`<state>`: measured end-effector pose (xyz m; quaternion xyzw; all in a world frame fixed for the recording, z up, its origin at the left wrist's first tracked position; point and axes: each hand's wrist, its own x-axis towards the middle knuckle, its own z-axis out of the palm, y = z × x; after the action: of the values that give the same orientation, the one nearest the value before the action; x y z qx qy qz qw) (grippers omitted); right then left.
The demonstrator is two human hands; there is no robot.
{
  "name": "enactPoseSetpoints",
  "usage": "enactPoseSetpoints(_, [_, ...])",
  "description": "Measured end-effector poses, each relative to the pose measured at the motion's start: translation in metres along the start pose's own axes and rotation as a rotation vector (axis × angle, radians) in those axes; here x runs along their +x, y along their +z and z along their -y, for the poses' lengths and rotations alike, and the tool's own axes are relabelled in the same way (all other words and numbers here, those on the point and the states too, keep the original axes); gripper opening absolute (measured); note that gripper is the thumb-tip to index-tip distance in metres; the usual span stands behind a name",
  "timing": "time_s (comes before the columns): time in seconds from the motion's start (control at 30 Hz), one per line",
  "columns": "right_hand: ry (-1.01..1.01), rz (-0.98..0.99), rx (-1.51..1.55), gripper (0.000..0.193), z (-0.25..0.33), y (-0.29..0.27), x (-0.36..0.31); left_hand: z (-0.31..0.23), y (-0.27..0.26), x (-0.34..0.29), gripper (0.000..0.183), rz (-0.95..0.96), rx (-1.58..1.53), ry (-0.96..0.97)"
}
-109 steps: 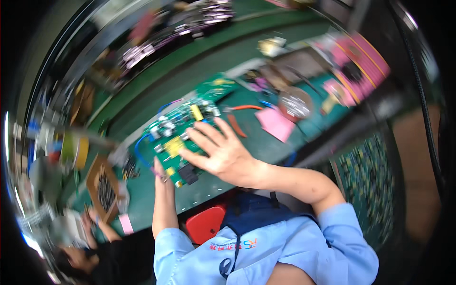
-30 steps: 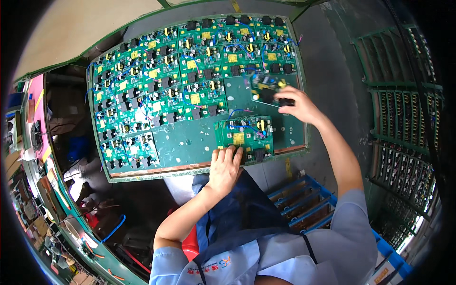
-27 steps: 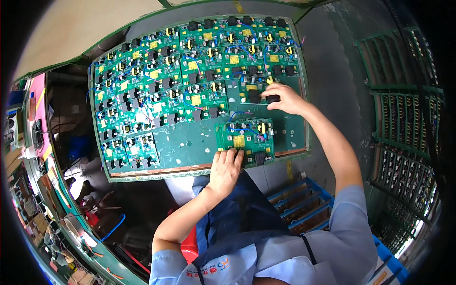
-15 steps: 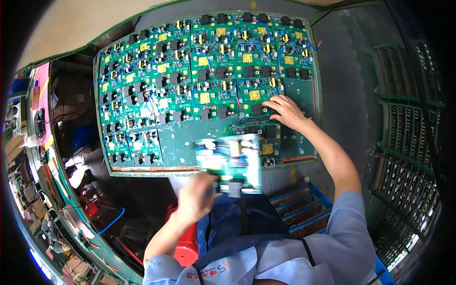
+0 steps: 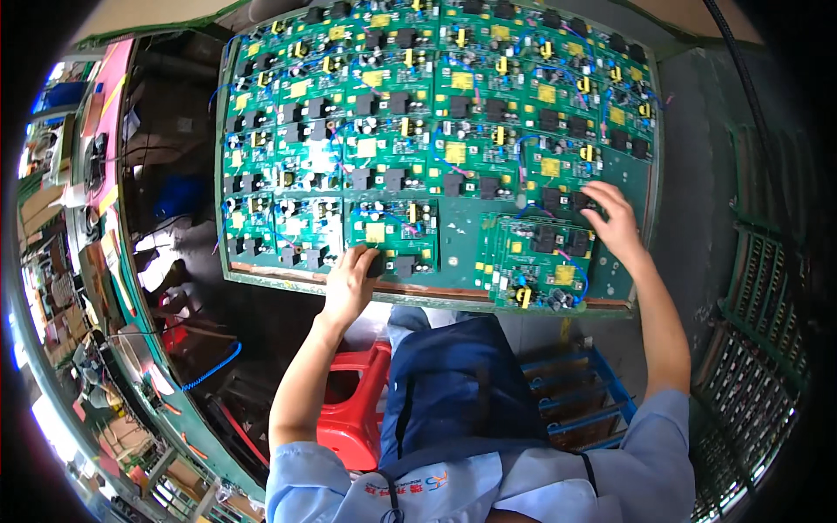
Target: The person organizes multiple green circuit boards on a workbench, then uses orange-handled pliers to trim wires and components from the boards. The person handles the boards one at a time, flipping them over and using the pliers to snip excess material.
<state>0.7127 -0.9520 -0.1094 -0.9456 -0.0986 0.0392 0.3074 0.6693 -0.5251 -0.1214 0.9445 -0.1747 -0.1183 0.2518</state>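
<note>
Head view, and the big green tray [image 5: 460, 244] fills the upper middle, its raised rim framing row upon row of circuit boards [image 5: 453, 152]; off to the left runs a cluttered bench [image 5: 187, 410], curving with the lens; below the tray, a red stool [image 5: 353, 436] stands left of centre, with a blue-framed crate [image 5: 586, 424] over on the lower right; back up on the tray, a stack of boards [image 5: 540, 257] sits at the front right, a blue wire [image 5: 586, 283] curling by its near corner; across the bare patch to its left, the front-row board [image 5: 392, 228] lies in line with its neighbours; and there is the left hand [image 5: 351, 279], thumb and fingers closed on that board at a black block [image 5: 377, 265] on its near edge; over to the right, just beyond the stack, the right hand [image 5: 613, 222] curves its fingers, thumb apart, at the near corner of the row-end board [image 5: 562, 179], beside another black block [image 5: 578, 200]; gripping or merely touching, I cannot tell.
</note>
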Motion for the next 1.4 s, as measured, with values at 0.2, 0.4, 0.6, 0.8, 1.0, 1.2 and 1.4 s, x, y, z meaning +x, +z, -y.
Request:
enactPoseSetpoints(0.2, [-0.156, -0.01, 0.06, 0.03, 0.092, -0.024, -0.043, 0.015, -0.002, 0.002, 0.043, -0.039, 0.099, 0.051])
enactPoseSetpoints(0.4, [-0.181, 0.184, -0.167, 0.044, 0.113, 0.005, -0.08, 0.023, -0.002, -0.002, 0.047, -0.047, 0.056, 0.018])
enactPoseSetpoints(0.6, [-0.181, 0.077, -0.25, 0.03, 0.111, 0.018, -0.083, -0.011, -0.025, 0.002, 0.044, -0.024, 0.106, -0.071])
enactPoseSetpoints(0.8, [-0.22, -0.027, -0.032, 0.022, 0.122, -0.002, -0.084, -0.097, -0.032, 0.027, 0.033, -0.062, -0.151, 0.105])
enactPoseSetpoints(1.0, [-0.112, -0.233, -0.122, 0.026, 0.078, -0.072, -0.07, -0.15, 0.005, 0.051, 0.045, 0.094, -0.233, 0.362])
enactPoseSetpoints(1.2, [-0.101, -0.135, -0.366, 0.023, -0.05, -0.062, -0.072, -0.177, 0.049, 0.056, 0.067, 0.263, -0.075, 0.417])
enactPoseSetpoints(1.4, [-0.128, -0.081, -0.372, 0.021, -0.085, -0.036, -0.063, -0.169, 0.063, 0.057, 0.063, 0.174, -0.077, 0.458])
